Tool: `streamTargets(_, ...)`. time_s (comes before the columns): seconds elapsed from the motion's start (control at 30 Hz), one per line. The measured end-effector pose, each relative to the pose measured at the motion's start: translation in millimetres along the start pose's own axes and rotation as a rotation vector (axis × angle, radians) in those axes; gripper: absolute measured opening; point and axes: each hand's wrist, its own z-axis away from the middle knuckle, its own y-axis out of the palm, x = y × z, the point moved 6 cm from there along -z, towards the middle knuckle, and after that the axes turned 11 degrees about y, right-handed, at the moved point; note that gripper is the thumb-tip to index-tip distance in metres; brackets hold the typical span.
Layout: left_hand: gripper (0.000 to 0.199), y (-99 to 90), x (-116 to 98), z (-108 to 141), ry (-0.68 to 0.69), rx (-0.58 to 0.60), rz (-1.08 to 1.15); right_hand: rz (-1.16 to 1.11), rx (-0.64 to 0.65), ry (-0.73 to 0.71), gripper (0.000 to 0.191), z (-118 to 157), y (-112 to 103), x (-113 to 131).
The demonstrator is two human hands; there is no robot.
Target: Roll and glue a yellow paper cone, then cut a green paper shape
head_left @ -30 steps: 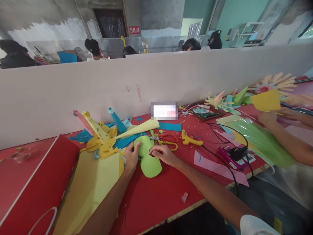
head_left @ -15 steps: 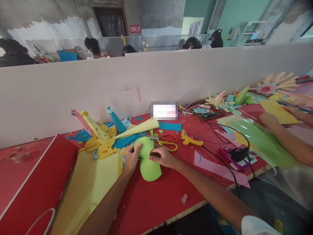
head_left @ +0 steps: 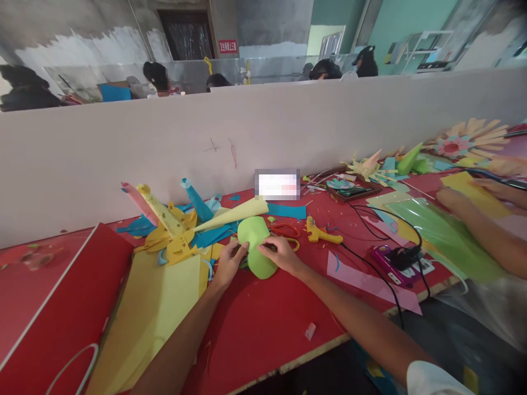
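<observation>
Both my hands grip a light green paper cutout (head_left: 259, 263) with rounded lobes and a narrow waist, held just above the red table. My left hand (head_left: 230, 260) pinches its left edge near the waist, and my right hand (head_left: 282, 253) pinches it from the right. Directly behind the cutout lie scissors (head_left: 294, 244) with red and yellow handles, partly covered by it. A pale yellow paper cone (head_left: 234, 214) rests just beyond my hands, over blue paper. To the right sits a yellow glue gun (head_left: 323, 235) with a black cord.
Paper cones and yellow shapes (head_left: 175, 236) stand at the left, beside yellow sheets (head_left: 160, 296) and a red box (head_left: 69, 302). A pink strip (head_left: 370, 285) and a purple power strip (head_left: 397, 266) lie right. Another person's hand (head_left: 453, 200) holds yellow paper. A white partition (head_left: 123, 148) runs behind.
The green cutout has moved up and slightly right with both hands and has turned. It now covers more of the scissors. The other person's yellow paper has shifted slightly.
</observation>
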Motion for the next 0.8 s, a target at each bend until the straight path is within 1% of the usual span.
streamTargets(0.1, 0.06, -1.9, 1.9, 0.0, 0.001, -0.022, -0.01, 0.017, -0.04, -0.021, 0.031, 1.2, 0.5, 1.6)
streamTargets(0.2, 0.059, -4.6, -0.5, -0.7, 0.031, -0.073, -0.02, 0.001, -0.079, -0.052, 0.026, 1.8, -1.0, 2.3)
streamTargets(0.3, 0.056, -9.2, -3.6, -1.5, 0.062, -0.149, -0.013, -0.057, -0.078, -0.071, 0.023, 0.6, -5.2, 0.1)
streamTargets(0.4, 0.052, -15.7, -4.4, -0.8, 0.091, -0.243, -0.03, -0.095, -0.142, -0.066, 0.024, -0.4, -14.2, -3.4)
streamTargets(0.5, 0.046, -23.5, -4.3, 3.7, 0.133, -0.346, -0.139, -0.063, -0.218, -0.084, 0.026, 1.6, -21.0, -1.3)
streamTargets(0.6, 0.04, -27.3, -7.1, 10.3, 0.19, -0.404, -0.294, -0.022, -0.21, -0.085, 0.03, 4.6, -19.8, 3.2)
streamTargets(0.67, 0.038, -25.5, -12.0, 13.8, 0.246, -0.395, -0.387, -0.028, -0.182, -0.072, 0.031, 6.5, -16.4, 5.6)
streamTargets(0.7, 0.037, -22.9, -15.2, 14.9, 0.281, -0.371, -0.43, -0.042, -0.161, -0.069, 0.03, 7.3, -14.0, 6.7)
streamTargets(0.8, 0.04, -10.4, -25.5, 16.4, 0.411, -0.237, -0.53, -0.086, -0.058, -0.079, 0.03, 9.3, -4.0, 10.1)
